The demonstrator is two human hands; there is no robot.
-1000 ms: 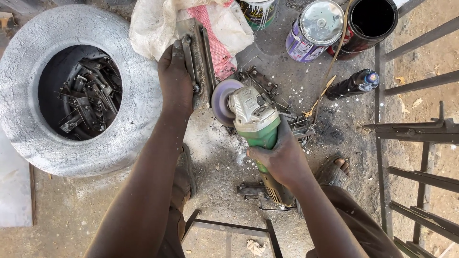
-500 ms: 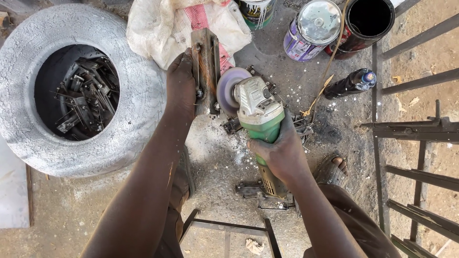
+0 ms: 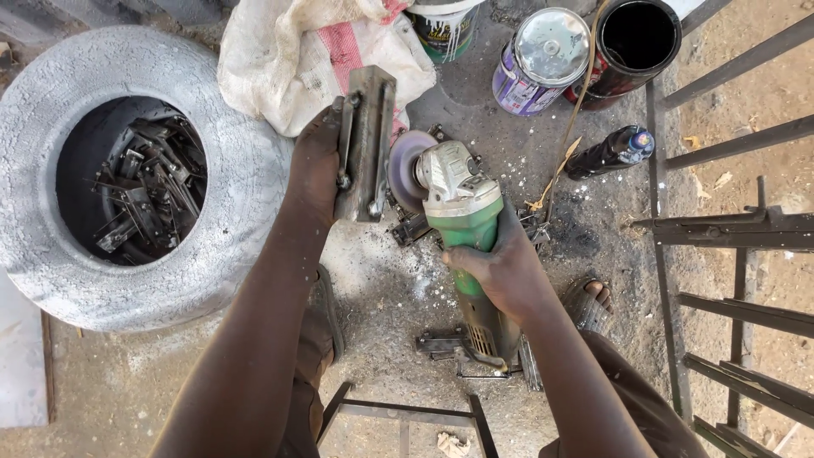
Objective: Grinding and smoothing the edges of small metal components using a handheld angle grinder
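left hand clamped on steel bracket, held up off the ground to meet the disc; right hand gripping green angle grinder, disc just beside bracket edge; painted tyre of scrap metal at left.

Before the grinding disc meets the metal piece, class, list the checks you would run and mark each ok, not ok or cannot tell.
1. Left hand grips the metal piece: ok.
2. Right hand wraps the green angle grinder: ok.
3. Grinding disc apart from the piece: ok.
4. Gloves on the hands: not ok, both bare.
5. Piece clamped down: not ok, hand-held.
6. Disc spinning: cannot tell.
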